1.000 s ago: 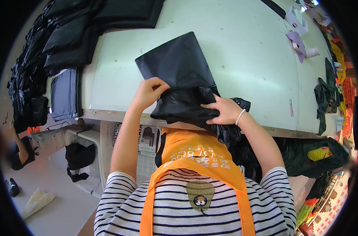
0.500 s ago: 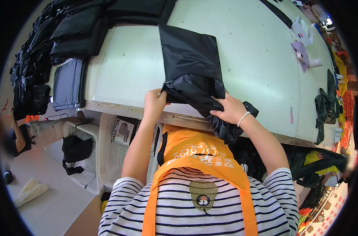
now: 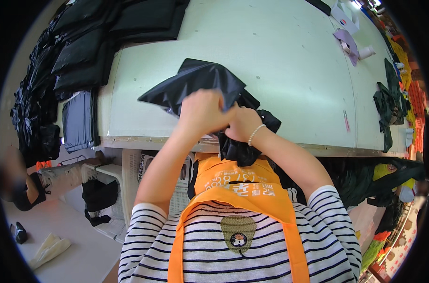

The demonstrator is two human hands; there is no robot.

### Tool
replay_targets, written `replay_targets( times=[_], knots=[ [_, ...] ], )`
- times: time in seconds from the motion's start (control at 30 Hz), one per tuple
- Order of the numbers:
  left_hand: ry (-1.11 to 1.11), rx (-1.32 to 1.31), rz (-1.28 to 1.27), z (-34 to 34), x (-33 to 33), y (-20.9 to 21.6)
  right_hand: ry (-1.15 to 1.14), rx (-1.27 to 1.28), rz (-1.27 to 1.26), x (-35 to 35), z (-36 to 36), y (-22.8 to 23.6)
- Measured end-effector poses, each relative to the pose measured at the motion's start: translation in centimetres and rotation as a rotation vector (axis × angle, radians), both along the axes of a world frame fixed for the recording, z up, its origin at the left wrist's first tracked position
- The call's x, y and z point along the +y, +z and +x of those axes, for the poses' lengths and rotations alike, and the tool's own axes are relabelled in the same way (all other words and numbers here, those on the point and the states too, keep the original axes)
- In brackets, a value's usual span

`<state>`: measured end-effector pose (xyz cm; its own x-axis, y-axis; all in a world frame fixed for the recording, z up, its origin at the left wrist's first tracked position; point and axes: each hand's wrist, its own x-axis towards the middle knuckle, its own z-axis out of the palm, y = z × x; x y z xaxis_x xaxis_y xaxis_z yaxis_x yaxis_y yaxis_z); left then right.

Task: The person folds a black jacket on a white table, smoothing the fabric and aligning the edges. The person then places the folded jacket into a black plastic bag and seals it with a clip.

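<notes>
A thin, glossy black bag (image 3: 195, 82) lies bent over on the pale table near its front edge. Its far part is folded toward the left and lifted off the surface. My left hand (image 3: 201, 111), slightly blurred, is closed on the bag's near part. Right beside it, with the fingers of both meeting, my right hand (image 3: 244, 125) is closed on the same black material. A bunched end of black cloth (image 3: 242, 152) hangs over the table edge below my right hand; whether it is part of the bag I cannot tell.
Stacks of flat black packages (image 3: 143, 21) and a small black pile (image 3: 77, 121) lie at the left. A purple cloth (image 3: 345, 45), a white box (image 3: 345, 18) and a pink pen-like tool (image 3: 346, 120) rest on the right. White crates (image 3: 125, 188) stand below; a person (image 3: 26, 188) is at far left.
The bag, earlier spread out away from me, is now folded over to the left. My left hand has moved right and up to meet my right hand, which shifted left.
</notes>
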<state>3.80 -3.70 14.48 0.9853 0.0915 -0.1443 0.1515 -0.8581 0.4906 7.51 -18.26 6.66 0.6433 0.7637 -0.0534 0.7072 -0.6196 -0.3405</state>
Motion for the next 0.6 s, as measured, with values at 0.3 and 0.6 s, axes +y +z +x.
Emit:
replay_targets(
  times=[0.3, 0.6],
  knots=[
    [-0.268, -0.403, 0.284, 3.9, -4.6, -5.7, 0.165, -0.121, 0.335, 1.7, -0.9, -4.3],
    [-0.535, -0.788, -0.229, -4.3, -0.2, -0.8, -0.250, 0.416, 0.686, -1.5, 2.0, -5.7]
  ],
)
